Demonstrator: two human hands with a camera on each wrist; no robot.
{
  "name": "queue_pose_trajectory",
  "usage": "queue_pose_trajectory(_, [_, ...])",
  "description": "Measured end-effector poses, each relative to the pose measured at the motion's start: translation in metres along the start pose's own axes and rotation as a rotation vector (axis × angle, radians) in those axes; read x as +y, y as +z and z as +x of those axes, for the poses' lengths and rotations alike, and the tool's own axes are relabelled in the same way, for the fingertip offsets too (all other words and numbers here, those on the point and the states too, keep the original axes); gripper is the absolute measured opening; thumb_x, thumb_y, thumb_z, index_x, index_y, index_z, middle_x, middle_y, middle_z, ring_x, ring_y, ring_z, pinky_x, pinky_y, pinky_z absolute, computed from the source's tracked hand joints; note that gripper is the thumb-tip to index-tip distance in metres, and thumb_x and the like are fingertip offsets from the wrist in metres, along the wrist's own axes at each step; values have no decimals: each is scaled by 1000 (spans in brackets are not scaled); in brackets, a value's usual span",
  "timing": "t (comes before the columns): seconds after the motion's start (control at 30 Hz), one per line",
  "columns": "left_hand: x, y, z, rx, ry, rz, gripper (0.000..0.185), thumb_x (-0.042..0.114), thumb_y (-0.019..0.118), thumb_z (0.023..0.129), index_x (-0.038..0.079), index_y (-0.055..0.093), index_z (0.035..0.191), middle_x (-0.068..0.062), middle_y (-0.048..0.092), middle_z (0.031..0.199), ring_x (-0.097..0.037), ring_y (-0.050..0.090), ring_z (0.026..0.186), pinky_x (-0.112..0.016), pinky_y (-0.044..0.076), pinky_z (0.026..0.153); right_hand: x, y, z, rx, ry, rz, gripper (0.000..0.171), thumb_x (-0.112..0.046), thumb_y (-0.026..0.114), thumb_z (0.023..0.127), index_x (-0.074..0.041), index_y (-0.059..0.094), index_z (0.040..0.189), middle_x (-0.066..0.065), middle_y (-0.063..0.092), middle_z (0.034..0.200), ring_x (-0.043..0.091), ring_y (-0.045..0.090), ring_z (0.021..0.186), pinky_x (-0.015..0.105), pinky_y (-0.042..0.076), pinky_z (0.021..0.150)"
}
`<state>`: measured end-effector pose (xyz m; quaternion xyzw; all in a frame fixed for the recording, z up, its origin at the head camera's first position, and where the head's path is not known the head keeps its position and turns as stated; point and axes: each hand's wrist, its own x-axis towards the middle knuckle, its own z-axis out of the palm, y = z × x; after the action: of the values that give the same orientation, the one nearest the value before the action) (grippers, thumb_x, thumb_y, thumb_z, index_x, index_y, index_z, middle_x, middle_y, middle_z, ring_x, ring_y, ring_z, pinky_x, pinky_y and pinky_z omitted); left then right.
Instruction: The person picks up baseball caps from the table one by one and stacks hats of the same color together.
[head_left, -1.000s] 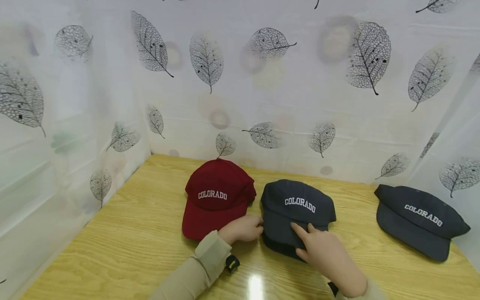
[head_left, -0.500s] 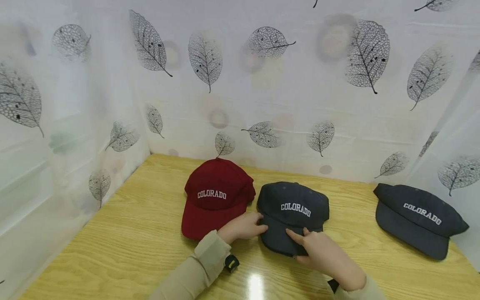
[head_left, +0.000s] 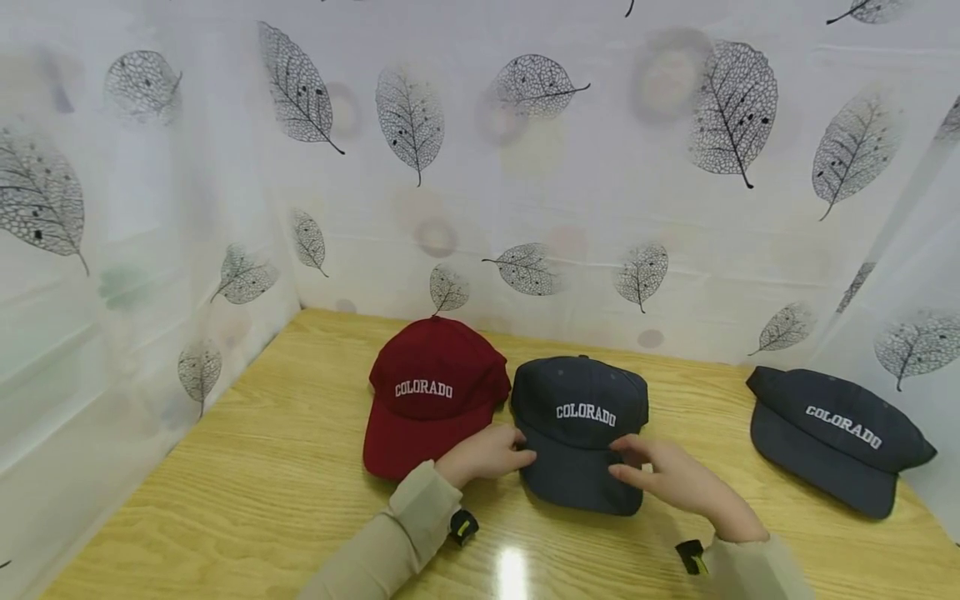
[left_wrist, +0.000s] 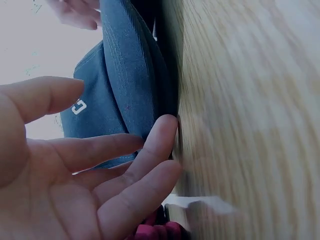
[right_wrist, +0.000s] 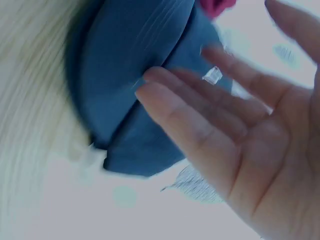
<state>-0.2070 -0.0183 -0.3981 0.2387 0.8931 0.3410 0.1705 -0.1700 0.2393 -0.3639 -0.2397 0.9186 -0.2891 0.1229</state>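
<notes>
Three caps lettered COLORADO lie on a wooden table (head_left: 247, 492). My left hand (head_left: 491, 454) rests with straight fingers against the left edge of the middle navy cap (head_left: 581, 417), between it and the red cap (head_left: 435, 387). In the left wrist view the fingertips (left_wrist: 162, 135) of that hand touch the navy cap's brim (left_wrist: 130, 95) where it meets the table. My right hand (head_left: 663, 477) is at the cap's right side, fingers spread and relaxed by the brim. In the right wrist view its palm (right_wrist: 235, 135) is open beside the navy cap (right_wrist: 125, 70) and holds nothing.
A second navy cap (head_left: 840, 433) lies apart at the table's far right. White curtains printed with leaves (head_left: 412, 117) close off the back and both sides of the table. Bare wood (head_left: 225, 517) stretches to the left and front.
The middle navy cap has slid a little left, towards the red cap, and turned square to me. My right hand came off the top of its brim to its right side.
</notes>
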Motion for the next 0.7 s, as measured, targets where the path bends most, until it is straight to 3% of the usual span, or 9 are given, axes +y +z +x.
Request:
queue_pose_trajectory(0.13, [-1,0,1,1,-6,-19,25,21,54,88,-2,64,95,3,40,47,-9,35,38,-21,35,46,17,-5,0,30,182,127,52,-27,56,87,14,45,117,26,52,110,38,52,97,41,47,72])
queue_pose_trajectory(0.27, [0,0,0,1,-14,-31,26,21,54,88,-2,63,94,5,32,42,-8,32,36,-21,33,44,26,-4,2,-13,265,236,60,-25,56,87,20,35,121,31,48,111,39,51,99,42,48,70])
queue_pose_trajectory(0.4, [-1,0,0,-3,-18,-37,33,21,54,88,-6,60,107,4,35,43,-8,33,36,-21,35,46,29,-1,4,-29,246,280,64,-22,57,87,24,30,121,34,47,111,40,50,100,42,48,72])
queue_pose_trajectory(0.7, [-3,0,2,5,7,-3,33,20,55,88,-7,61,105,4,36,45,-7,31,37,-20,33,47,34,1,3,-77,182,265,71,-20,64,81,24,27,123,37,41,117,42,49,100,40,48,69])
